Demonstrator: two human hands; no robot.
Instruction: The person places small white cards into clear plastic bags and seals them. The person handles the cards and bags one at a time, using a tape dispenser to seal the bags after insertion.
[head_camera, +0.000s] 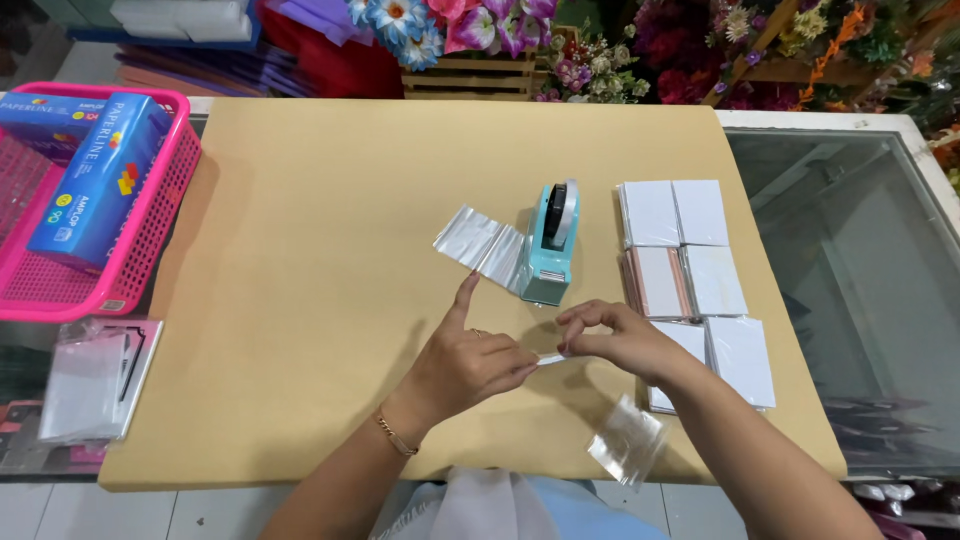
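Both hands meet over the tan paper-covered desk (300, 300): the left hand (465, 360) and right hand (615, 340) pinch a short strip of clear tape (550, 358) between their fingers, index finger of the left raised. Just behind stands a pale blue tape dispenser (550, 245) (glossy plastic, black roll), with a crinkly clear sleeve (480, 245) beside it. White square packets (690, 270) lie in rows at right; a pink mesh basket (150, 230) holds blue paper reams (95, 180).
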